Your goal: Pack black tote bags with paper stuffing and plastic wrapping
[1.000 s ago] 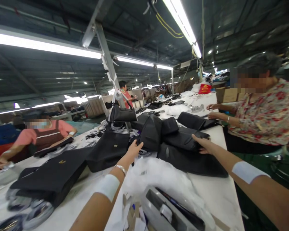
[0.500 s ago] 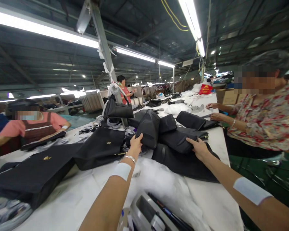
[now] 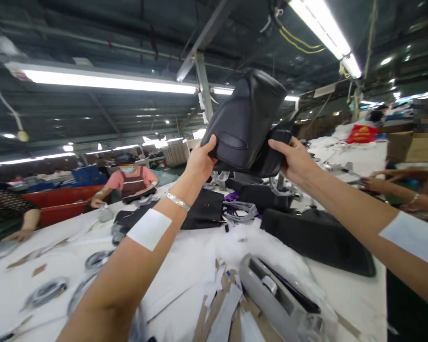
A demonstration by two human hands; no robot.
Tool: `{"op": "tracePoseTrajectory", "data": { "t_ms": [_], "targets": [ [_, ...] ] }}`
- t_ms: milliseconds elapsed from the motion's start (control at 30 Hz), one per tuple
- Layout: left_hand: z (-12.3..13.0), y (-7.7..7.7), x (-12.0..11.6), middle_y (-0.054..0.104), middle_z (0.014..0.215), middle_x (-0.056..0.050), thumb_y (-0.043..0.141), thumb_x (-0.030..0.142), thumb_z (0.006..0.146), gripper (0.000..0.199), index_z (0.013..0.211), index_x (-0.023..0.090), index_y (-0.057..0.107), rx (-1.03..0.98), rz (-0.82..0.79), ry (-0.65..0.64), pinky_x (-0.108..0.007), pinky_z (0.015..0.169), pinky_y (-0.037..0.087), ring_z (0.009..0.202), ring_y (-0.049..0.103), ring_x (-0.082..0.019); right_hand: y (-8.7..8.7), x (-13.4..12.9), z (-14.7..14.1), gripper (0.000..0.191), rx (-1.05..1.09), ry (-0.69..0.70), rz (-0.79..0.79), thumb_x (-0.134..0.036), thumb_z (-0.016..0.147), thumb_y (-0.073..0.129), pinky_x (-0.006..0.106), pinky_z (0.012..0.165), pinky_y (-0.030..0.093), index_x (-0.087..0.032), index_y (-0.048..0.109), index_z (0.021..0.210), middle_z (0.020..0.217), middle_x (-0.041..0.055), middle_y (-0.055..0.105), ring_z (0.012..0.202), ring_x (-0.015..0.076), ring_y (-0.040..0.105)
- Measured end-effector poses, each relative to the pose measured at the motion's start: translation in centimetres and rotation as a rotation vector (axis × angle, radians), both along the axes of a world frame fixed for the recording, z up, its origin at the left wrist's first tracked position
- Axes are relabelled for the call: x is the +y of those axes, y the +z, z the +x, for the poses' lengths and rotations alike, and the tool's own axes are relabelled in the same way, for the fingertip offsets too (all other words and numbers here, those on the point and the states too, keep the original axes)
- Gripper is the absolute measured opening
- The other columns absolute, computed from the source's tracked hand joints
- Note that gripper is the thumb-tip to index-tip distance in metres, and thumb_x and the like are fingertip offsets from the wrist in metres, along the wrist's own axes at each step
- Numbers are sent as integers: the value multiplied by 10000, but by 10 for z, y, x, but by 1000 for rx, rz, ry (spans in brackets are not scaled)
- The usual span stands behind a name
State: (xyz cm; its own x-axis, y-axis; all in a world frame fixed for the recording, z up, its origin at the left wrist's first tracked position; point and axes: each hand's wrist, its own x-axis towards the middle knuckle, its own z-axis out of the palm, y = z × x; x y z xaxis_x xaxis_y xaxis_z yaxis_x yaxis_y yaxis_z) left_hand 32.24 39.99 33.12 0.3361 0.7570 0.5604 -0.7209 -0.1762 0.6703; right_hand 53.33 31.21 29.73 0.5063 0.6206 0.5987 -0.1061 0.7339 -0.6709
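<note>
Raised above the table, several black bags (image 3: pixel 244 118) are bunched together between my hands. My left hand (image 3: pixel 201 161) grips their lower left edge, thumb on the outside. At their right, my right hand (image 3: pixel 292 156) pinches the end of a smaller black piece. More black bags (image 3: pixel 317 237) lie flat on the table beneath, and another black bag (image 3: pixel 205 209) lies to the left. Clear plastic and something purple (image 3: pixel 231 197) show between them.
White fluffy padding (image 3: pixel 249 240), a grey holder (image 3: pixel 271 289) and paper strips (image 3: pixel 224 304) lie on the white table (image 3: pixel 174 266). Coiled straps (image 3: pixel 48 289) lie at left. People sit at the left; a person's hands (image 3: pixel 374 183) work at the right.
Both hands have lifted black bags up off the pile. The view has swung left and upward, showing more of the table's left side and coiled straps.
</note>
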Motion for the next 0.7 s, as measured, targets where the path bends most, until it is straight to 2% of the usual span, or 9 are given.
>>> {"op": "tracePoseTrajectory", "data": {
  "t_ms": [100,167,233,300,400,567,700],
  "targets": [
    [-79,35,-42,741,989,-51,663,126,877,103,979,126,671,-31,64,81,-373,1011,528,1071,680,-205,43,-22,-71,170,-47,125,18,-77,755,719,325,812,607,-208,631,818,757,-57,709,753,134,678],
    [-138,47,-72,724,1097,-68,636,113,896,173,1068,118,656,-51,49,147,-390,1031,513,1163,640,-223,61,-37,-123,164,-76,198,-8,-46,791,682,340,839,600,-200,651,835,752,-47,718,766,141,683],
    [-197,51,-103,686,1212,-73,602,116,922,257,1179,124,622,-68,11,208,-420,1038,504,1234,594,-247,70,-48,-175,177,-130,263,-25,-32,818,659,365,861,592,-202,676,865,770,-39,726,794,156,692],
    [-256,50,-130,642,1295,-72,580,125,941,307,1248,130,587,-79,-32,274,-455,1036,500,1273,560,-270,72,-51,-228,185,-183,345,-35,-45,841,648,384,871,588,-225,690,861,825,-30,738,851,181,699],
    [-344,45,-163,624,1323,-85,603,107,928,300,1227,115,593,-82,-88,434,-455,1036,502,1274,559,-272,67,-47,-312,183,-209,519,-95,-80,858,649,378,867,587,-256,686,819,882,-26,741,896,201,698],
    [-493,40,-216,711,1129,-78,646,98,896,192,1088,97,644,1,-105,783,-414,1017,526,1129,662,-225,52,-40,-474,158,-168,844,-135,-70,832,656,332,815,595,-226,661,852,813,-30,720,749,155,685],
    [-605,41,-264,739,1000,-62,690,168,881,235,1101,112,633,138,-33,1050,-365,964,561,970,711,-186,39,-51,-608,166,-159,1042,-64,-139,831,661,338,810,606,-226,589,954,839,-39,701,775,151,681]
  ]
}}
